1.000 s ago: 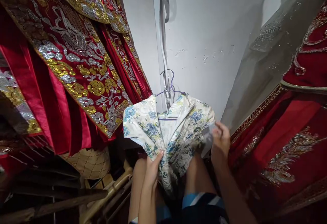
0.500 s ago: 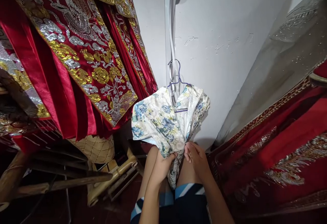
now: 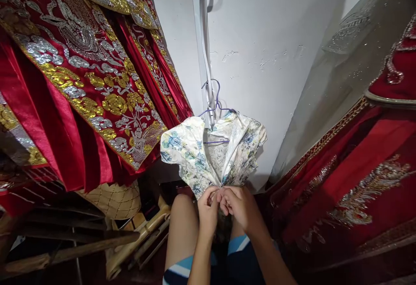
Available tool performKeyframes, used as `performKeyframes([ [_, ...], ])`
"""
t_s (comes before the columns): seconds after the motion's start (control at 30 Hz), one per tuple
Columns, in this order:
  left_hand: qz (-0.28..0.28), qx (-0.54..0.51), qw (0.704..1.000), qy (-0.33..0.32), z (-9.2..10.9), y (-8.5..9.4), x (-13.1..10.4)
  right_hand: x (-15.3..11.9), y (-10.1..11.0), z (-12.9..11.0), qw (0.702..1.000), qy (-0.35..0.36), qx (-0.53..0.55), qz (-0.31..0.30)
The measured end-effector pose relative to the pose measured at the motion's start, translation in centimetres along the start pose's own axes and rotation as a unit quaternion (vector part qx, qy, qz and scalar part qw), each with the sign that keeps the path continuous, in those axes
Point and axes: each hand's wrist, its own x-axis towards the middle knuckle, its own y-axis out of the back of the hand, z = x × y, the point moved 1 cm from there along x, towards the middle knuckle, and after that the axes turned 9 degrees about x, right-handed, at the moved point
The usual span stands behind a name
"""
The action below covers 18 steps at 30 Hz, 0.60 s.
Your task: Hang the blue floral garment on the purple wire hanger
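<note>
A white floral blouse [image 3: 185, 150] with blue and yellow flowers hangs on a thin purple hanger [image 3: 217, 105] in front of the wall. Its neckline gapes in a deep V, with the hanger's lower bar showing inside. My left hand [image 3: 208, 204] pinches the blouse's left front edge at the bottom of the V. Right beside it, my right hand [image 3: 235, 202] grips the opposite front edge, fingers curled. Both hands meet there, so whatever fastening lies between the fingertips is hidden. Below them the lower part of the blouse is mostly covered by my hands.
Red costumes with gold and silver embroidery [image 3: 113, 98] hang at the left. Beneath them are a bamboo frame [image 3: 139, 241] and a tan quilted item [image 3: 112, 200]. A white strap [image 3: 205, 37] runs down the wall. Another red beaded garment [image 3: 367, 159] and clear plastic sheeting [image 3: 334, 59] are at the right.
My left hand has moved up and right to meet my right hand at the front edges. The right hand has shifted slightly left. The blouse's neckline now spreads wider, and the view has turned slightly.
</note>
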Motion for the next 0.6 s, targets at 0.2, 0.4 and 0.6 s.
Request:
performKeyframes([
  [0.2, -0.090, -0.075, 0.993, 0.032, 2.3, 0.2, 0.4, 2.2, 0.5, -2.8, 0.995, -0.033, -0.019, -0.091],
  [0.4, -0.119, -0.067, 0.990, 0.032, 3.1, 0.6, 0.2, 2.2, 0.4, -2.8, 0.992, -0.088, 0.047, -0.076],
  [0.6, -0.132, 0.032, 0.991, 0.003, 1.3, 0.5, -0.4, 1.2, 1.7, -3.4, 0.975, -0.141, -0.029, -0.169],
])
